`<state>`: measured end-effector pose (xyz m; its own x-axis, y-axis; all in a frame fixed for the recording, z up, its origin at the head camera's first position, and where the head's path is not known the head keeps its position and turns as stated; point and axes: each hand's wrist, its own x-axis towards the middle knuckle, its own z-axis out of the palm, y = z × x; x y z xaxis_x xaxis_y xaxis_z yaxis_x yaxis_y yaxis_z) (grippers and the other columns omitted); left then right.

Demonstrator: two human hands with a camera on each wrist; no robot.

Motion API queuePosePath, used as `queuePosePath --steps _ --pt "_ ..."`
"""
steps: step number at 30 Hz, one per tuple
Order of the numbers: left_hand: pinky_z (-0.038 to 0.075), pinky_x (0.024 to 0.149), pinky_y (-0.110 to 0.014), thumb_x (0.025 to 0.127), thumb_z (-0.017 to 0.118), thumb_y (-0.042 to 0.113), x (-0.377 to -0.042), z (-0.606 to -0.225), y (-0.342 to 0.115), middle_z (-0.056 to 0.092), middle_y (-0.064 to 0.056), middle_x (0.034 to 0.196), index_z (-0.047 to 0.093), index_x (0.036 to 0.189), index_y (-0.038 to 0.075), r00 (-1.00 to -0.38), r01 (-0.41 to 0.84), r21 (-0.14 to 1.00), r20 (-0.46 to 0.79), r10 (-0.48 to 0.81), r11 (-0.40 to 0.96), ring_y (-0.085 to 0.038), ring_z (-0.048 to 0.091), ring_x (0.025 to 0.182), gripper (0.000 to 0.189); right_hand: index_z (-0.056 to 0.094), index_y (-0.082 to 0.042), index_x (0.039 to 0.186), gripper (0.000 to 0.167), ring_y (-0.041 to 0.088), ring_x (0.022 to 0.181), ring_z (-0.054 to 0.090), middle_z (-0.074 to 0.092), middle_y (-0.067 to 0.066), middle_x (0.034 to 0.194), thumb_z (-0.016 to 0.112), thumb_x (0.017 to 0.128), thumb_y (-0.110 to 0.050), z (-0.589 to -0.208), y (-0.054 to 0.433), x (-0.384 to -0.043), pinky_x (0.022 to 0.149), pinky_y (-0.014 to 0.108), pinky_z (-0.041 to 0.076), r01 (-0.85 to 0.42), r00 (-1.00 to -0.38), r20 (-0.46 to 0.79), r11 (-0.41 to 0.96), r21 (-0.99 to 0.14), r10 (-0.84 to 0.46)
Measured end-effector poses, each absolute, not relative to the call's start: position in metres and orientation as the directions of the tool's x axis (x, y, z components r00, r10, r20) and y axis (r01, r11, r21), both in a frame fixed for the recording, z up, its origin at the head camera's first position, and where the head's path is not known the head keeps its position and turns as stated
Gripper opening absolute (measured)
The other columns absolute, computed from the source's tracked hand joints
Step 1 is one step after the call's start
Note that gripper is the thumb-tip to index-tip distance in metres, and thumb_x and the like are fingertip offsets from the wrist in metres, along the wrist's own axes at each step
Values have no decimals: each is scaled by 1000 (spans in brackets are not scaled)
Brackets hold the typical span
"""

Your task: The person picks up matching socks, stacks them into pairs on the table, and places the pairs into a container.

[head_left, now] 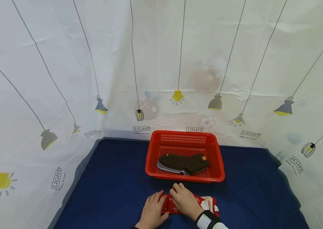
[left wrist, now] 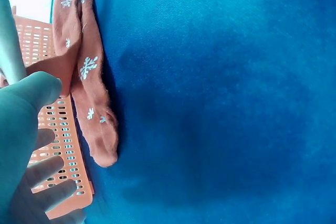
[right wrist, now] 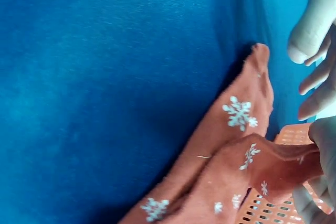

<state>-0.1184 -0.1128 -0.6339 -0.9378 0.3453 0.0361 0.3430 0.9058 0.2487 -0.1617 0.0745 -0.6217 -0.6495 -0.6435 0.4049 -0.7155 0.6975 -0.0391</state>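
Note:
Two red socks (head_left: 173, 208) with white snowflakes lie overlapped on the dark blue cloth, their patterned white-and-red ends at the right. My right hand (head_left: 186, 201) pinches one end of the upper sock (right wrist: 283, 169) and holds it raised off the lower sock (right wrist: 210, 135). My left hand (head_left: 152, 210) is at the socks' left end, its fingers extended and spread in the left wrist view. There its thumb (left wrist: 44, 88) overlaps the lifted fabric. The lower sock's toe (left wrist: 105, 153) lies flat on the cloth.
Behind the hands stands a red perforated plastic basket (head_left: 184, 178). Inside it lie dark brown socks (head_left: 182, 162) on top of grey ones (head_left: 171, 169). A white sheet printed with lamps (head_left: 161, 63) hangs around the back and sides of the blue cloth (head_left: 115, 184).

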Motion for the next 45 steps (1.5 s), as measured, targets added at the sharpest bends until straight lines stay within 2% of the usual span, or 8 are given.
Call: queuePosePath --steps 3,8,13,24,30,39,45 --pt "53 104 -53 85 78 42 -118 -634 -112 64 -12 144 68 134 11 -936 348 244 41 349 905 -35 64 127 59 68 -18 97 23 14 83 53 60 0 98 85 84 -25 -626 77 -161 66 24 50 -718 -645 393 696 -19 -655" --pt "55 101 -51 84 80 41 -119 -635 -110 65 -11 141 68 132 13 -926 377 223 103 363 899 -32 65 123 57 71 -21 109 27 15 93 59 64 -1 108 81 88 -34 -628 83 -159 74 29 55 -701 -676 360 712 -46 -643" --pt "55 94 -45 82 81 40 -125 -634 -107 67 -8 138 70 129 15 -913 397 187 176 367 898 -27 67 116 54 72 -20 114 33 16 96 63 67 0 110 83 86 -33 -626 94 -160 79 32 58 -660 -710 381 748 -67 -592" --pt "55 93 -44 86 80 38 -133 -627 -102 65 -8 140 68 134 16 -931 365 235 98 352 901 -27 65 116 55 69 -19 132 49 22 111 64 68 4 126 85 86 -30 -627 140 -158 86 40 59 -492 -852 295 854 -168 -432" --pt "54 90 -41 85 82 33 -136 -634 -102 69 -4 132 71 129 19 -929 368 214 132 347 905 -24 66 111 47 71 -19 127 47 22 107 65 69 3 121 87 84 -28 -631 160 -149 83 39 58 -418 -890 272 894 -161 -367" --pt "50 67 -28 84 82 20 -140 -648 -104 74 2 100 78 108 18 -878 451 185 268 396 873 -16 65 82 24 71 -20 108 28 16 93 59 64 -3 104 85 84 -25 -642 181 -134 75 33 54 -328 -940 161 925 -193 -300" --pt "52 68 -28 82 85 20 -141 -653 -103 74 2 99 78 110 17 -886 437 166 247 392 884 -16 67 82 28 70 -19 101 26 13 86 53 61 -4 98 87 82 -25 -652 190 -129 70 28 49 -329 -939 169 925 -192 -299"
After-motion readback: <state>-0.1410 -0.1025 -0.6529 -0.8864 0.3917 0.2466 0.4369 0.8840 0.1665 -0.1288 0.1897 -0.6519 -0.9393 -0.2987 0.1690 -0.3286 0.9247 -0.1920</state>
